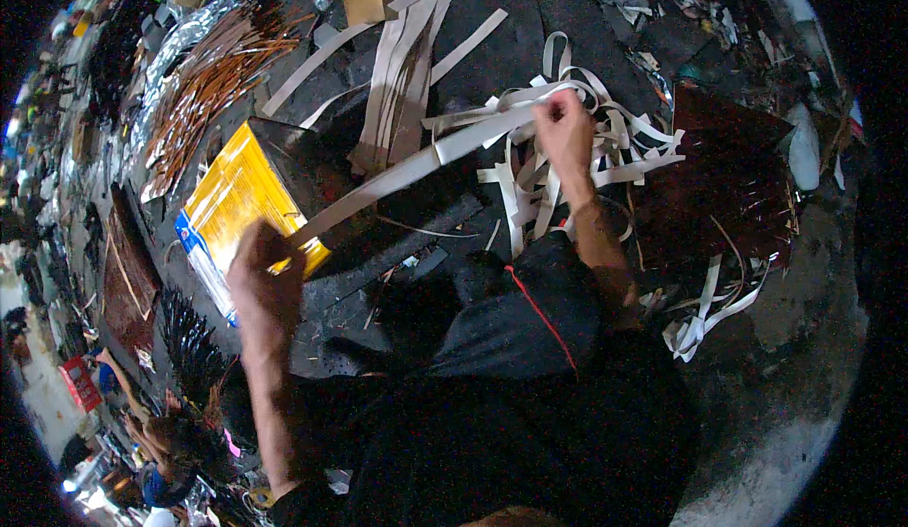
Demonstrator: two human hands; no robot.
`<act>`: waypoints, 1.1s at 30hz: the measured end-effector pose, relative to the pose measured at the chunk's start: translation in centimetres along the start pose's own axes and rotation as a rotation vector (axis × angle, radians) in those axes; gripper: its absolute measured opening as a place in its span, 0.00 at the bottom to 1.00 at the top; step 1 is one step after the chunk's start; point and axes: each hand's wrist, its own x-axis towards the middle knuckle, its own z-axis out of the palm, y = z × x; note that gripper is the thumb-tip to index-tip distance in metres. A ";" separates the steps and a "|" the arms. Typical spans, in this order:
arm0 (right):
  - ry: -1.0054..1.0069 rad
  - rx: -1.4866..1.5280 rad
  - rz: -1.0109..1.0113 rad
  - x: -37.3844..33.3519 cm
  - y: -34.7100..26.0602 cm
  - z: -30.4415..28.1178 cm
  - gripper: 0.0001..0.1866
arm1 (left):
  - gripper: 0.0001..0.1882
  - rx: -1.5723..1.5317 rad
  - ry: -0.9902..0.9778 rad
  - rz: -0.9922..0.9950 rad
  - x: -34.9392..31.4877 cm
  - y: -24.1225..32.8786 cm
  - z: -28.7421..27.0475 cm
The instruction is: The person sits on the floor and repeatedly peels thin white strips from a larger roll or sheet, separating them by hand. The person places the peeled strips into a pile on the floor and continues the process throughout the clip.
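Observation:
A long pale flat strip point(388, 184) is stretched slantwise between my two hands. My left hand point(268, 260) is closed on its lower end, beside a shiny yellow and blue box-like container point(236, 186). My right hand point(566, 134) pinches the strip's farther part, over a tangled heap of similar pale strips point(522, 191). Straight pale strips lie in a bundle point(402, 82) beyond the stretched one. The material of the strips cannot be made out.
Orange-brown thin strips point(213, 92) lie in a stack at the far left. A dark brown sheet point(709, 186) is on the right, with more loose pale strips point(705, 324) nearer. Scraps litter the floor. Another person's arm point(132, 399) shows at lower left.

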 end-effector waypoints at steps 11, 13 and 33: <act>-0.042 -0.835 0.120 3.8 18.6 -10.8 0.11 | 0.08 0.781 0.476 -0.173 -5.1 -13.2 -18.3; -0.062 -0.891 0.194 4.1 19.8 -13.4 0.11 | 0.08 0.799 0.425 -0.159 -3.6 -13.5 -18.2; -1.590 0.602 -0.266 -0.5 -31.4 2.3 0.12 | 0.07 0.047 0.235 0.314 -0.1 -0.7 -17.1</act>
